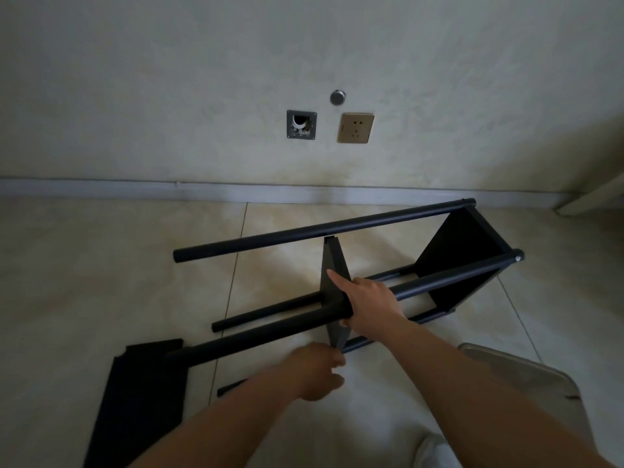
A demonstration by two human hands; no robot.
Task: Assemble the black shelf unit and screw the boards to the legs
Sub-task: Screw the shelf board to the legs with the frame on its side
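Your shelf unit [388, 265] lies on its side on the tiled floor [101, 265], close to the skirting [236, 192] of the wall, its far leg [320, 228] running roughly along that skirting with a strip of bare tile between them. Open floor lies to your left of the frame and beyond the leg ends. To your right, the end board [459, 258] closes the frame, and further right a pale furniture edge [594, 197] stands in the corner. A grey folding seat [526, 376] sits near your right forearm, crowding the near right side. At lower left a loose black board [141, 400] lies flat on the tile, its upper corner touching or just beside the end of the near upper leg [256, 336]; which, you cannot tell. The unit is matt black: four round tube legs, the end board fixed across their right ends, and a middle board [332, 292] standing on edge between them, its top corner just under the far leg. A screw head [517, 258] shows at the end of the near upper leg. Your right hand [368, 298] wraps the near upper leg where it meets the middle board, index finger [337, 280] laid straight along the board's face. Your left hand [320, 371] is at the board's lower near corner, fingers curled toward it; blur hides whether it pinches the board or something small. On the wall sit a gold socket [355, 127], an open wall box [301, 124] and a round grey cap [337, 97].
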